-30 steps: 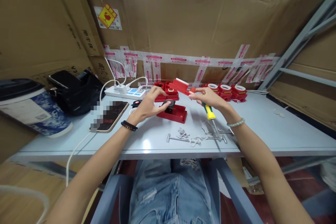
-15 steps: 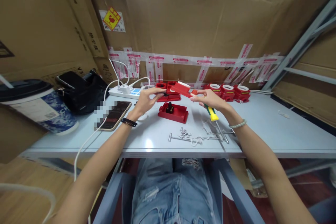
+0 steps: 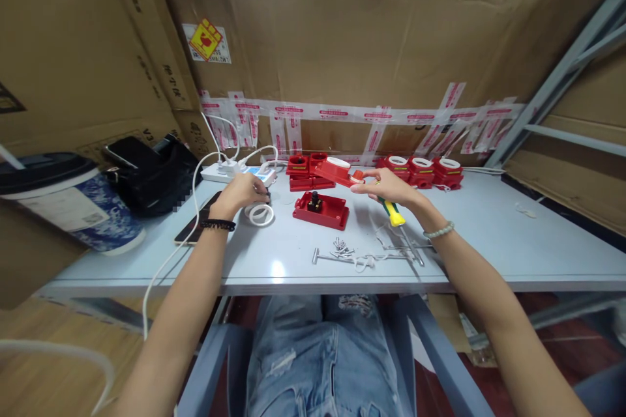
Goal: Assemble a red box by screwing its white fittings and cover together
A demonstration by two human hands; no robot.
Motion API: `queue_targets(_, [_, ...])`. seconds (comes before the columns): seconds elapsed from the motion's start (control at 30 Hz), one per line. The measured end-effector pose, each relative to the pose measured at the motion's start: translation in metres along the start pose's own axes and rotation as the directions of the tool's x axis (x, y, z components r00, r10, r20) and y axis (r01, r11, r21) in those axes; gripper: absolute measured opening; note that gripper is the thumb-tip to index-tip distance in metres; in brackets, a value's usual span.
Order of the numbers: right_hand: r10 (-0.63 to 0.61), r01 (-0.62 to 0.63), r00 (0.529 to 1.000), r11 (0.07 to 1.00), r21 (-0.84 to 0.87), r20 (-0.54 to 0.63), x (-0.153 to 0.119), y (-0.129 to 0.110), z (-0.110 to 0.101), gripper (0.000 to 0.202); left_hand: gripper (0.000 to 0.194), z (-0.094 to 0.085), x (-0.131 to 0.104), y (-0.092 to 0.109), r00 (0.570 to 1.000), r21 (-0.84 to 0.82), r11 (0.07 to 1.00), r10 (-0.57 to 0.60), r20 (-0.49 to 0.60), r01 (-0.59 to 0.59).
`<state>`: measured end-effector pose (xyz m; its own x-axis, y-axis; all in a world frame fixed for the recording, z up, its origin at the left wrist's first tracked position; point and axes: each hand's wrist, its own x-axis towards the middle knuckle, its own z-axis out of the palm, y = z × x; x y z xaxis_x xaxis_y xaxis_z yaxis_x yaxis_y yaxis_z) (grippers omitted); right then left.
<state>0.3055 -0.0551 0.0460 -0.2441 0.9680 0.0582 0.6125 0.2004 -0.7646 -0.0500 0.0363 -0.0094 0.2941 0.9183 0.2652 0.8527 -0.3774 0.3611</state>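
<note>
My right hand grips a red plastic cover with a white ring on top, holding it tilted above the table. A screwdriver with a yellow-and-green handle shows just below that hand; whether the fingers also hold it, I cannot tell. My left hand is low over the table with curled fingers at small dark pieces, partly hidden. White rings lie beside it. Between the hands sits an open red base with a black switch block inside.
Several screws and a metal T-handle tool lie near the front edge. Red housings stand back right, more red parts at back centre. A power strip, phone, black bag and large cup occupy the left.
My left hand has moved away from the red cover, left and down to beside the white rings, now fully visible. My right hand still holds the cover almost in place.
</note>
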Motion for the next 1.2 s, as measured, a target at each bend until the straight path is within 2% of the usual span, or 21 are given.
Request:
queue_targets(0.07, [0.009, -0.009, 1.000, 1.000, -0.014, -0.002, 0.001, 0.001, 0.000, 0.054, 0.017, -0.001, 0.001, 0.003, 0.998, 0.038, 0.997, 0.059, 0.015, -0.060])
queue_targets(0.13, [0.011, -0.011, 1.000, 1.000, -0.021, -0.002, 0.002, 0.002, 0.000, 0.051, 0.021, 0.002, 0.004, 0.009, 0.987, 0.103, 0.982, 0.161, -0.025, -0.157])
queue_targets(0.2, [0.006, -0.006, 1.000, 1.000, -0.022, 0.002, 0.002, 0.002, 0.000, 0.048, 0.022, 0.008, 0.007, 0.017, 0.967, 0.160, 0.957, 0.251, -0.050, -0.240])
queue_targets(0.27, [0.009, -0.009, 1.000, 1.000, -0.023, 0.016, 0.002, 0.002, 0.000, 0.049, 0.021, 0.016, 0.009, 0.024, 0.956, 0.184, 0.941, 0.291, -0.024, -0.282])
queue_targets(0.43, [0.032, -0.032, 0.999, 0.995, -0.093, 0.001, 0.000, -0.001, 0.005, 0.073, 0.050, 0.021, 0.004, 0.031, 0.945, 0.048, 0.944, 0.324, 0.041, -0.326])
queue_targets(0.53, [-0.043, 0.019, 0.994, 0.972, -0.233, -0.099, -0.001, -0.004, 0.011, 0.075, 0.046, 0.014, 0.000, 0.040, 0.927, -0.052, 0.927, 0.370, -0.055, -0.373])
queue_targets(0.6, [-0.120, 0.056, 0.978, 0.938, -0.344, -0.170, -0.003, -0.006, 0.016, 0.073, 0.037, 0.011, -0.004, 0.053, 0.895, -0.076, 0.903, 0.403, -0.192, -0.423])
queue_targets(0.67, [-0.203, 0.089, 0.956, 0.887, -0.453, -0.210, -0.006, -0.009, 0.021, 0.071, 0.036, 0.010, -0.009, 0.071, 0.842, -0.082, 0.871, 0.438, -0.315, -0.484])
queue_targets(0.77, [-0.291, 0.111, 0.930, 0.803, -0.586, -0.222, -0.011, -0.014, 0.027, 0.071, 0.048, 0.013, -0.014, 0.095, 0.760, 0.004, 0.813, 0.547, -0.351, -0.583])
queue_targets(0.87, [-0.321, 0.115, 0.925, 0.748, -0.653, -0.205, -0.016, -0.019, 0.030, 0.072, 0.047, 0.017, -0.016, 0.110, 0.709, 0.111, 0.775, 0.618, -0.341, -0.622])
queue_targets(1.0, [-0.324, 0.153, 0.930, 0.770, -0.619, -0.173, -0.021, -0.023, 0.023, 0.074, 0.037, 0.018, -0.014, 0.117, 0.663, 0.169, 0.747, 0.653, -0.366, -0.643])
queue_targets(1.2, [-0.370, 0.273, 0.910, 0.874, -0.401, -0.187, -0.025, -0.023, 0.010, 0.070, 0.037, 0.023, -0.009, 0.121, 0.604, 0.184, 0.704, 0.692, -0.395, -0.686])
